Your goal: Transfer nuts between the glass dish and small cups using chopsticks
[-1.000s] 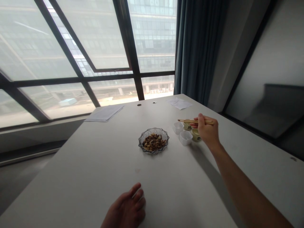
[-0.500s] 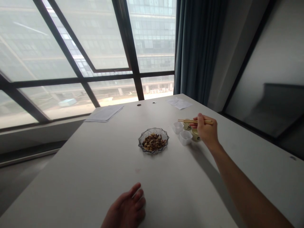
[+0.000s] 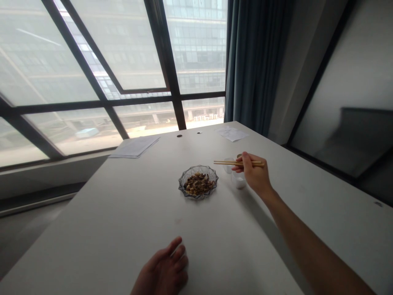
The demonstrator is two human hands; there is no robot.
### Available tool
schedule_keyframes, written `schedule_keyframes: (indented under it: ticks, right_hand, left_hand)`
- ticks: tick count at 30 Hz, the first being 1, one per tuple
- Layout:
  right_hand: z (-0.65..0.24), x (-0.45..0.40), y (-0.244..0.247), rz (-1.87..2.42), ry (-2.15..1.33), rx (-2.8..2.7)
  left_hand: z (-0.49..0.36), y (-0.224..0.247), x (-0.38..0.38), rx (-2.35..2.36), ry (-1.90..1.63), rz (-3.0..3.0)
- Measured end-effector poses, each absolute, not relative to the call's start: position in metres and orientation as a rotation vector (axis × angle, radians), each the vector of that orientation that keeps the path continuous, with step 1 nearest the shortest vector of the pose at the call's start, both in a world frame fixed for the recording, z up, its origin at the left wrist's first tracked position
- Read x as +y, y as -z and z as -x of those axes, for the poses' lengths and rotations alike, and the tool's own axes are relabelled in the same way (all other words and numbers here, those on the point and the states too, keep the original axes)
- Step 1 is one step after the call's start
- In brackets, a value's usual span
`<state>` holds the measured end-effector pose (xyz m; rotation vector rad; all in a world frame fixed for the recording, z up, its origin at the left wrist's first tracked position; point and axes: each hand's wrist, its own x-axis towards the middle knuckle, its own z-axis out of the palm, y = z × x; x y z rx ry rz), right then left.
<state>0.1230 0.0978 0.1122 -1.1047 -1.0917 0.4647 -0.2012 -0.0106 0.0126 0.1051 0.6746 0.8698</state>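
A pair of wooden chopsticks [image 3: 221, 162] is gripped in my right hand [image 3: 255, 174], tips pointing left. The tips hover just right of a faceted glass bowl [image 3: 181, 180], which holds a mix of dark and pale brown seeds or nuts [image 3: 199, 184]. Under and behind my right hand stand two small clear plastic cups, a far one [image 3: 227, 168] and a nearer one [image 3: 238, 182], both partly covered. Close to the table's front edge my left hand [image 3: 166, 268] rests palm partly up, fingers loosely curled and slightly apart, with nothing in it.
The white table [image 3: 123, 217] carries a stack of papers [image 3: 135, 146] at the back left and a crumpled sheet [image 3: 232, 133] at the back right. Two small dark spots, one a round hole [image 3: 179, 136], mark the far edge. Windows and a blue curtain [image 3: 254, 69] lie beyond.
My right hand has moved left with the chopsticks, toward the glass bowl. It now hides the two yellow-green containers that showed beside the clear cups. My left hand has stayed put.
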Motion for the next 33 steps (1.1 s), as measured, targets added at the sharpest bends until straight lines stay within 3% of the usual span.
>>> schedule_keyframes:
  ticks: [14,33]
  right_hand:
    - [-0.098,0.102,-0.076,1.143,-0.618,-1.367]
    - [-0.09,0.1,-0.063,1.207,-0.465,-1.532]
  left_hand:
    - [0.203,-0.009,-0.01,0.595,-0.857,-0.051]
    - [0.204,-0.006,-0.009,0.589,-0.863,-0.048]
